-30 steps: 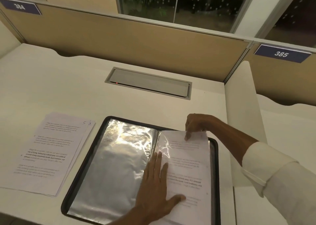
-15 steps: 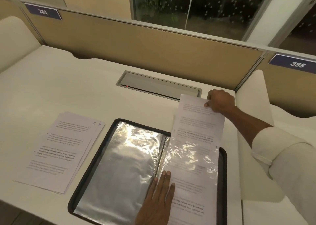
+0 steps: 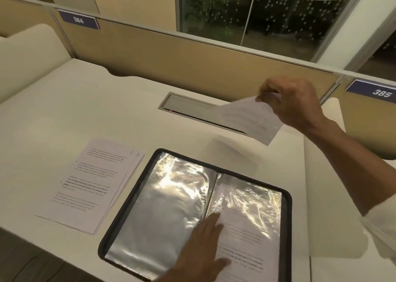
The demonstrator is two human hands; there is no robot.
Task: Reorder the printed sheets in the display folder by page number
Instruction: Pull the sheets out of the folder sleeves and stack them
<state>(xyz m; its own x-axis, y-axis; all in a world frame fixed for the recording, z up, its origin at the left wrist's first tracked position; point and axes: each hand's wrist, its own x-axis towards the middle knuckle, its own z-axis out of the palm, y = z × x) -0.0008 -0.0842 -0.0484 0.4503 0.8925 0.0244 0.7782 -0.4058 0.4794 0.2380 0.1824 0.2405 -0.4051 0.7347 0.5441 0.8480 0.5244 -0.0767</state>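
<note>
Your right hand [image 3: 291, 103] pinches the top edge of a printed sheet [image 3: 248, 118] between thumb and curled fingers, holding it in the air at the upper right of the frame, clear of the desk [image 3: 85, 110]. The sheet is blurred and hangs tilted, with its lower corner over the metal cable hatch [image 3: 188, 108]. The display folder [image 3: 286, 228] lies open at the lower centre. Its left pocket [image 3: 162, 213] is shiny and shows no page, and its right pocket shows another page of text [image 3: 250, 234] under the plastic. Your left hand [image 3: 201, 245] rests flat on that right pocket just beside the spine, fingers straight and pointing up the frame. A stack of loose sheets [image 3: 90, 183] lies on the desk just left of the folder, apart from it, its top sheet marked 5 in the corner. Blue labels 384 [image 3: 78, 20] and 385 [image 3: 381, 93] sit on the partition [image 3: 171, 56] behind.
</note>
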